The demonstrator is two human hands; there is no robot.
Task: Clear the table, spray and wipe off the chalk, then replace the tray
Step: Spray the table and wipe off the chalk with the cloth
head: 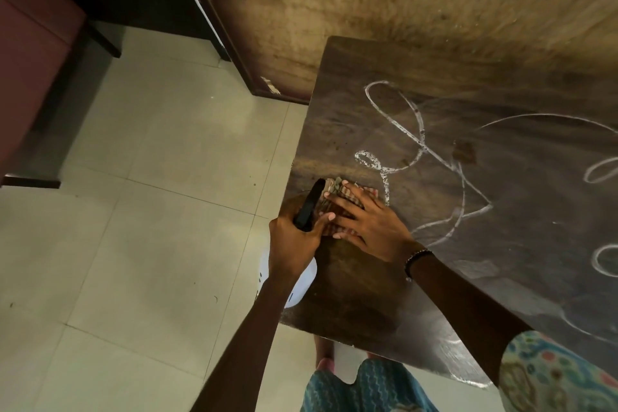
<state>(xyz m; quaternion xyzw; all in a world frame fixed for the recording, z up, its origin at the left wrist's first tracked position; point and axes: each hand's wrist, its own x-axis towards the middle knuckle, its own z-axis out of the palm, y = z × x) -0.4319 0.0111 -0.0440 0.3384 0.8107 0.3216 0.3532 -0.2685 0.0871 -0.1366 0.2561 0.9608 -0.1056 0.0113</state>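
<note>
Right hand [368,227] pressing cloth [337,192], table [351,294] edge

Both arms come in from the bottom of the shot, bare forearms angled up toward the middle. The left hand [294,237] is curled into a grip, knuckles up, thumb poking out to the right — it's wrapped around something dark (can't say more, and that's not the point here). The right hand [368,227] lies flat, palm down, fingers straight and fanned out to the left, pressing down. The two hands sit right next to each other, left thumb just about touching the right fingers. Right wrist has a beaded band on it, and a patterned short sleeve covers the upper arm.
</note>
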